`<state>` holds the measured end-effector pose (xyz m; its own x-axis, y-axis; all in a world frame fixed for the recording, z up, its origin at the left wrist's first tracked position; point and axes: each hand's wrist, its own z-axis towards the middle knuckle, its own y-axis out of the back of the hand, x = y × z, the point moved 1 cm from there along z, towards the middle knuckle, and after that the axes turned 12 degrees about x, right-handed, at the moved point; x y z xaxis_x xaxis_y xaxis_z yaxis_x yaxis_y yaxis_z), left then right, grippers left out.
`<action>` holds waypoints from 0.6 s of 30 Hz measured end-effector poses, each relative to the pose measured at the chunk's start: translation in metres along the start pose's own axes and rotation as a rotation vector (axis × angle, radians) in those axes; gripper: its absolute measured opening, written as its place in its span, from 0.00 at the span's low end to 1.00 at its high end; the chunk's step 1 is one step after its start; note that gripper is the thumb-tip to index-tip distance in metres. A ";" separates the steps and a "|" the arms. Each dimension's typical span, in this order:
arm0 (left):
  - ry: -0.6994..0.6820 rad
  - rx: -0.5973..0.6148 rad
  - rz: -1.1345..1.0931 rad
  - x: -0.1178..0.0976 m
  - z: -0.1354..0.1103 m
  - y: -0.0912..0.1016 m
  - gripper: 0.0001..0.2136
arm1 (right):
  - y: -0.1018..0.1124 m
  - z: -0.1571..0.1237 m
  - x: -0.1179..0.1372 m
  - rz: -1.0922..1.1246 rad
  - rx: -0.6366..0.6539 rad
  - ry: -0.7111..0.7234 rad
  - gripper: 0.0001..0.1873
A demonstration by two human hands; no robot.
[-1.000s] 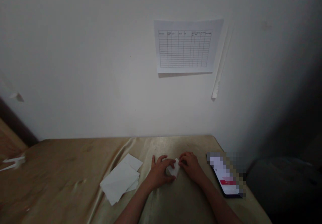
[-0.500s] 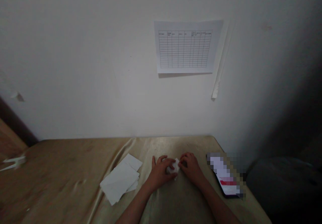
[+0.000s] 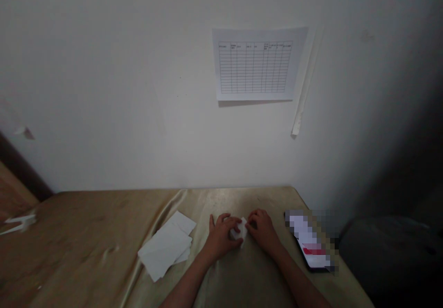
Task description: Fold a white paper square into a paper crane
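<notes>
A small piece of white folded paper [image 3: 243,231] lies on the cloth-covered table between my two hands, partly hidden by fingers. My left hand [image 3: 223,236] is curled over its left side, with thumb and fingertips pressing on it and the little finger sticking out. At the paper's upper right edge, my right hand [image 3: 261,227] pinches with thumb and forefinger, the other fingers curled in. Left of my left hand rests a loose pile of white paper sheets [image 3: 166,248], overlapping at angles.
A phone [image 3: 309,243] with a lit, blurred-out screen lies near the table's right edge. The shiny tan cloth [image 3: 86,234] has a raised fold left of centre. A printed table sheet [image 3: 256,66] hangs on the wall. Something white [image 3: 22,222] lies far left.
</notes>
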<state>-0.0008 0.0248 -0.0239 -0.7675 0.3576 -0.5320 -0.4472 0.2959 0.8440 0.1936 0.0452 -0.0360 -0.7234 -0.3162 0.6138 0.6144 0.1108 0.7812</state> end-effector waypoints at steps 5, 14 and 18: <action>-0.002 0.011 -0.001 -0.002 0.000 0.002 0.13 | -0.002 0.001 0.000 -0.013 -0.024 -0.012 0.02; -0.003 -0.018 -0.003 -0.006 -0.002 0.001 0.09 | -0.001 0.000 0.003 -0.017 -0.045 -0.011 0.03; -0.003 -0.014 0.011 -0.005 -0.003 0.001 0.11 | -0.003 0.000 0.000 -0.004 -0.041 -0.018 0.03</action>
<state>0.0018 0.0208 -0.0205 -0.7711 0.3638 -0.5226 -0.4447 0.2797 0.8509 0.1919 0.0452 -0.0380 -0.7312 -0.2991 0.6132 0.6238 0.0708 0.7784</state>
